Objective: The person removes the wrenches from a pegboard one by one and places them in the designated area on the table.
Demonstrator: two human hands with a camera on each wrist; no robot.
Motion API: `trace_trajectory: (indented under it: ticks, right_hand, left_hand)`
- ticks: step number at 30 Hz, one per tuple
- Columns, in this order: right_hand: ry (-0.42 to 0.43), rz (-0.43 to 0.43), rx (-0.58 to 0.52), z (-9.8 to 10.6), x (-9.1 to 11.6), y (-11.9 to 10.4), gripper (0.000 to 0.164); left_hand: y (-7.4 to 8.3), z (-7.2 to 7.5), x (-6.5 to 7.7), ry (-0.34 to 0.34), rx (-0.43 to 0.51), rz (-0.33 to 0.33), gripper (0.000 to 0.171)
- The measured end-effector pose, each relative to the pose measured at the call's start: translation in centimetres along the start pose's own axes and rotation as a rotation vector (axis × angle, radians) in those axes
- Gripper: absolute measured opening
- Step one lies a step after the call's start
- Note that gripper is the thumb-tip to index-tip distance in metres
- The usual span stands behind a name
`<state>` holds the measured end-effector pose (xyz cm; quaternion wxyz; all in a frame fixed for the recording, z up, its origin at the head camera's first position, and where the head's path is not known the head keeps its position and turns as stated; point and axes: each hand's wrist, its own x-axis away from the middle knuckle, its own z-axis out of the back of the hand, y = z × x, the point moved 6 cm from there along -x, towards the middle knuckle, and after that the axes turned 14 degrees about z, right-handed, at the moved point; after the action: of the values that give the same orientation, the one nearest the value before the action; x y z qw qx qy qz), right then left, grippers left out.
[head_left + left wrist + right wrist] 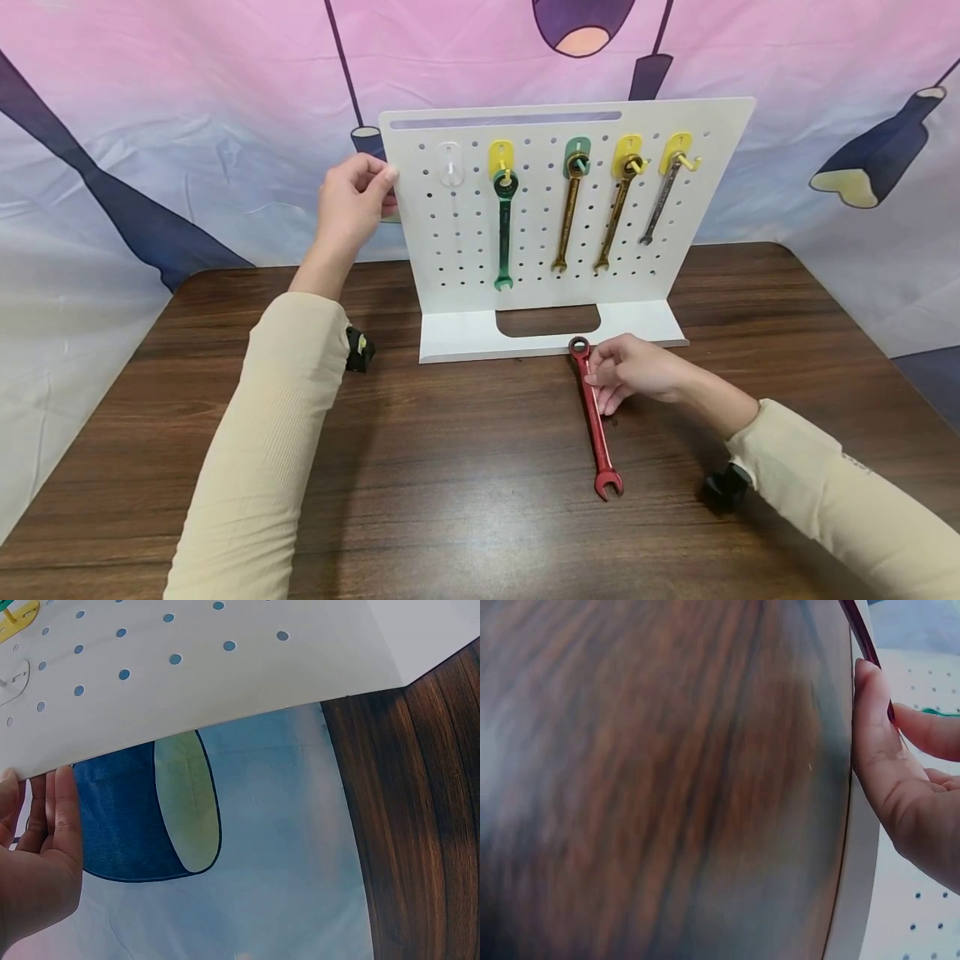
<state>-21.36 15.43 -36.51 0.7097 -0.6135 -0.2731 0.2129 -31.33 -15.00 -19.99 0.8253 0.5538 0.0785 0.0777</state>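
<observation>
My left hand (351,204) pinches the upper left edge of a white pegboard (540,287), thumb in front and fingers behind; the left wrist view shows this hand (45,832) at the board's edge. Between the thumb and fingers of my right hand (637,371) is a red combination wrench (591,417), ring end toward the board and open jaw toward me. The right wrist view catches only part of the red wrench (861,634). On the board hang a green wrench (505,233), two gold wrenches (570,212) and a small silver wrench (662,204).
A transparent hook (450,164) at the board's left carries no wrench. The other hooks are yellow or green. The board's base stands on a dark wooden table (450,467), with a patterned cloth (225,150) behind.
</observation>
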Motion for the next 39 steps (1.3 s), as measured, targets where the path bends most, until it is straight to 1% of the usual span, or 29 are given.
trace_trajectory:
  ticks: [4, 11, 22, 30, 35, 39]
  right_hand:
    - [-0.014, -0.013, -0.012, -0.7, -0.4, 0.2, 0.006]
    - [-0.009, -0.057, -0.019, -1.3, -0.5, 0.4, 0.005]
    - [0.020, -0.117, -0.002, -1.2, -0.5, 0.9, 0.005]
    - [0.028, -0.121, 0.004, -0.9, -0.4, 0.9, 0.006]
    - [0.028, -0.109, -0.008, -0.7, -0.3, 0.9, 0.008]
    - [0.002, -0.082, -0.024, -0.5, -0.3, 0.8, 0.010]
  left_hand:
    - [0.0, -0.1, 0.0, -0.003, 0.001, -0.002, 0.019]
    - [0.0, 0.0, -0.1, -0.002, 0.014, -0.001, 0.018]
    - [0.0, 0.0, -0.1, -0.006, 0.015, 0.008, 0.017]
    - [0.0, 0.0, 0.0, -0.006, 0.008, 0.007, 0.018]
    - [0.0, 0.0, 0.1, -0.008, 0.008, 0.009, 0.019]
    - [0.1, 0.0, 0.1, -0.011, 0.007, 0.011, 0.018]
